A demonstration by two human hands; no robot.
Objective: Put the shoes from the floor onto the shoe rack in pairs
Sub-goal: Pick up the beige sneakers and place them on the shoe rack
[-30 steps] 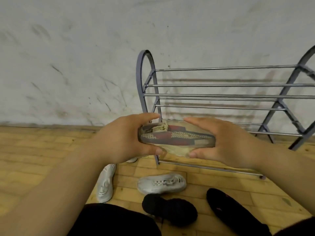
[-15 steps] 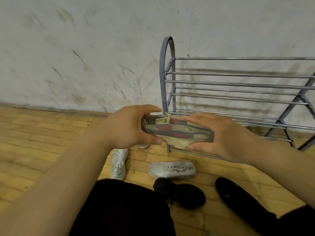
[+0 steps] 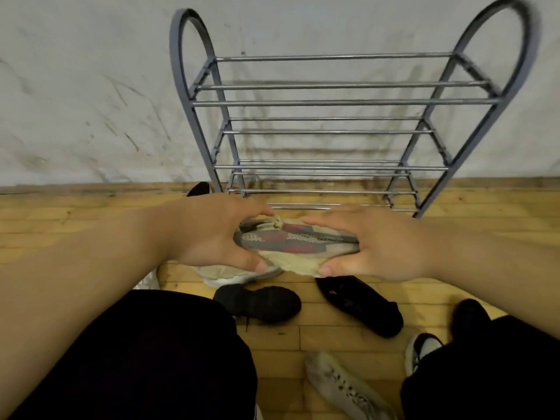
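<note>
**A:** Shoe position?
**B:** I see the grey-red knit shoe held sideways in the air, just in front of the lowest bars of the shoe rack.
**A:** Grip?
**B:** Left hand is wrapped round the laced end and right hand round the other end, with both thumbs under the sole.
**A:** Below?
**B:** Black mesh shoe and flat black shoe lie beneath it. White sneaker is nearer me.

Left hand, right hand: curled grip.
</note>
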